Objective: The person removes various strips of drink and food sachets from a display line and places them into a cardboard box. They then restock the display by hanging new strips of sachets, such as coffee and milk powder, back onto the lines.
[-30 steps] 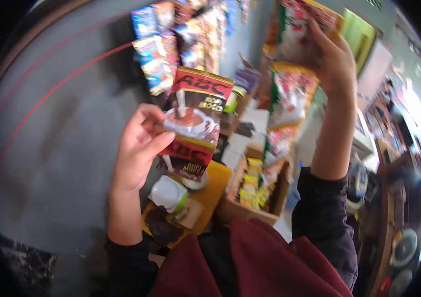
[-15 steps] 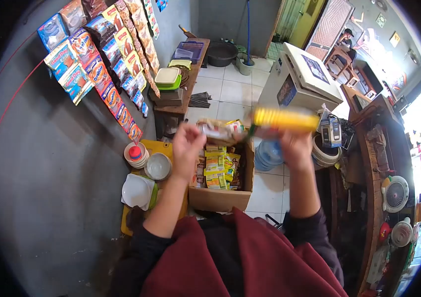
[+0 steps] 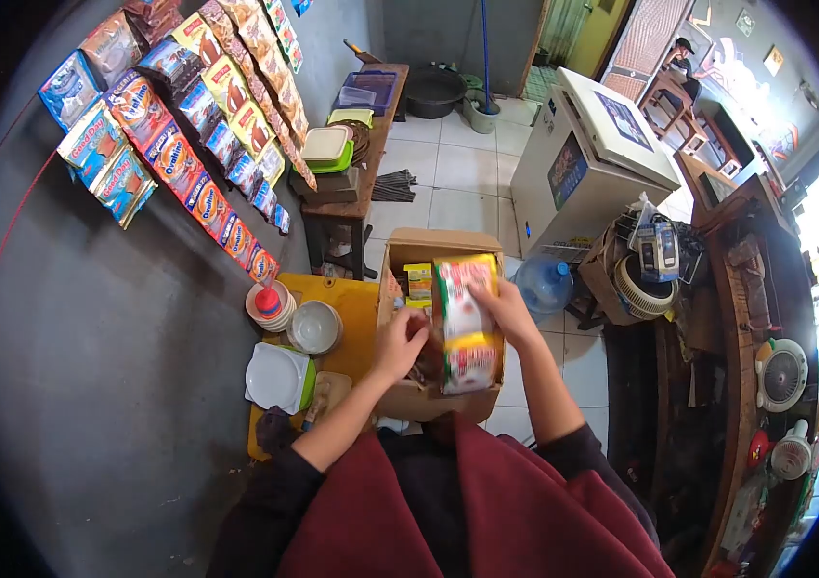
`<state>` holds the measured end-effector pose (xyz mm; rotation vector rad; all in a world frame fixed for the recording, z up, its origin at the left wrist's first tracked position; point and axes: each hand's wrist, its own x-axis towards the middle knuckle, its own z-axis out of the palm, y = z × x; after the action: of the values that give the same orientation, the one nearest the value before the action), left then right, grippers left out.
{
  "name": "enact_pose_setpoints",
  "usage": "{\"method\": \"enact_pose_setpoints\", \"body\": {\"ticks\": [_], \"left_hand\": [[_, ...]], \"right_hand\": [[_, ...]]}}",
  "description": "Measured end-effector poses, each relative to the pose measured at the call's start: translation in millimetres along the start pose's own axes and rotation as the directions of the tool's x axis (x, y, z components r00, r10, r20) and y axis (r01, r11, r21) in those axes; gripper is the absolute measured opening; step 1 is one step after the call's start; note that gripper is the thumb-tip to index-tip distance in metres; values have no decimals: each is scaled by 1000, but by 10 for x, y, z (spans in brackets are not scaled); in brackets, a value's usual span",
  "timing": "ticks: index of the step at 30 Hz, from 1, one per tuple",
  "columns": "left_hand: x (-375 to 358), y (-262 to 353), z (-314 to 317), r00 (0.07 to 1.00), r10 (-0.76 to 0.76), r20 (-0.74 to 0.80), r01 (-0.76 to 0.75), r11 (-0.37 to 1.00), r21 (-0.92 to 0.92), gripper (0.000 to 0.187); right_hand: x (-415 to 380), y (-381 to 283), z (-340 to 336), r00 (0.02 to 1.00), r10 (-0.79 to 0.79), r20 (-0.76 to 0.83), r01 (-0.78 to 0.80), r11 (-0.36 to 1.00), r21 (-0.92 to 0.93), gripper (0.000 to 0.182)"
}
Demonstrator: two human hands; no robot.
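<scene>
My right hand point(image 3: 503, 310) grips a strip of joined sachets point(image 3: 470, 361), white with yellow, red and green print. The strip hangs over the right part of an open cardboard box point(image 3: 440, 237). Just left of it is my left hand point(image 3: 402, 344), its fingers curled together at the box's left side. Whatever is between those fingers is too hidden to make out. Inside the box, yellow sachets point(image 3: 418, 279) show behind the hands, and part of the contents is covered by the strip.
Left of the box, a yellow surface point(image 3: 351, 299) bears bowls point(image 3: 314, 328) and a white dish point(image 3: 274, 376). Strips of sachets point(image 3: 178, 159) hang on the left wall. To the right stand a blue water jug point(image 3: 544, 287) and a white freezer point(image 3: 563, 164). A person point(image 3: 684, 72) sits far off.
My right hand has come down and left, bringing the sachet strip from the box's right side to over it. My left hand has lowered and moved right. The view has shifted slightly.
</scene>
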<state>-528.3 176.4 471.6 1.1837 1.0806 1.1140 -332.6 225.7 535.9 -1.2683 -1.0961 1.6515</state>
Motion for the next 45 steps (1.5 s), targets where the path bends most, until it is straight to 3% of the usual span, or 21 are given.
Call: {"method": "enact_pose_setpoints", "body": {"ticks": [1, 2, 3, 6, 8, 10, 12, 17, 20, 22, 23, 24, 25, 26, 28, 30, 32, 37, 39, 42, 45], "left_hand": [[67, -24, 35, 996, 85, -27, -66, 908, 414, 27], [144, -29, 67, 984, 177, -19, -102, 647, 756, 34], [150, -61, 118, 999, 10, -34, 18, 685, 728, 47], [49, -324, 191, 989, -41, 140, -112, 403, 908, 60], [37, -463, 173, 965, -195, 178, -118, 283, 952, 71], [85, -654, 119, 736, -647, 199, 233, 518, 823, 79], [137, -722, 5, 677, -640, 364, 196, 633, 749, 84], [149, -640, -5, 768, -575, 283, 120, 564, 817, 65], [-120, -51, -151, 882, -164, 442, -201, 717, 667, 50], [-164, 701, -476, 842, 5, 540, -399, 680, 615, 51], [-116, 967, -694, 828, 110, 549, -488, 624, 610, 52], [-56, 1205, -960, 883, 237, 404, -466, 534, 705, 53], [-29, 1515, -1203, 840, 525, 138, -413, 451, 791, 51], [18, 1894, -1447, 796, 584, -161, -372, 680, 632, 49], [168, 2423, -2037, 366, 822, -436, -272, 543, 794, 52], [173, 2815, -2399, 154, 859, -488, 28, 490, 871, 47], [212, 2992, -2520, 244, 846, -474, -22, 493, 870, 43], [241, 3097, -2500, 314, 711, -629, -1, 663, 749, 44], [273, 3072, -2600, 321, 704, -633, 16, 665, 747, 47], [220, 3089, -2606, 482, 510, -712, -20, 819, 573, 35], [194, 3138, -2606, 484, 477, -733, -10, 841, 541, 26]], "right_hand": [[67, 90, -2, 1000, -3, 2, 3, 1000, -1, 32], [132, 151, 20, 954, -135, -269, -15, 871, -491, 41], [196, 220, 51, 828, -373, -418, -177, 534, -827, 51], [280, 581, 180, 827, -556, -84, 190, 416, -889, 74], [232, 784, 224, 960, -257, 115, 172, 211, -962, 83], [340, 933, 229, 951, 307, 24, -21, 145, -989, 95], [459, 1347, 208, 918, 390, -66, -105, 81, -991, 104], [484, 1293, 409, 889, 414, -197, -196, -45, -980, 102], [648, 999, 380, 811, 576, -104, 31, -221, -975, 93], [1025, 668, 361, 564, 786, 252, 444, -32, -895, 78], [576, -372, 764, 605, 708, 363, 388, 136, -912, 68], [676, -356, 711, 747, 346, 568, 522, 223, -823, 63], [904, -534, 822, 676, 275, 683, 617, 295, -729, 63], [754, -979, 1091, 737, 79, 671, 590, 409, -696, 58], [524, -1613, 1614, 547, -419, 724, 742, 644, -187, 40], [751, -1954, 2072, 480, -499, 722, 813, 562, -151, 35], [850, -2237, 2609, 286, -740, 608, 926, 376, 22, 32], [1545, -2388, 3658, 412, -763, 498, 910, 326, -254, 33], [1829, -2290, 3991, 491, -826, 276, 842, 370, -392, 39], [2061, -2235, 4281, 786, -563, 254, 581, 814, 5, 59], [1984, -2199, 4206, 740, -631, 233, 666, 737, -115, 67]]}}
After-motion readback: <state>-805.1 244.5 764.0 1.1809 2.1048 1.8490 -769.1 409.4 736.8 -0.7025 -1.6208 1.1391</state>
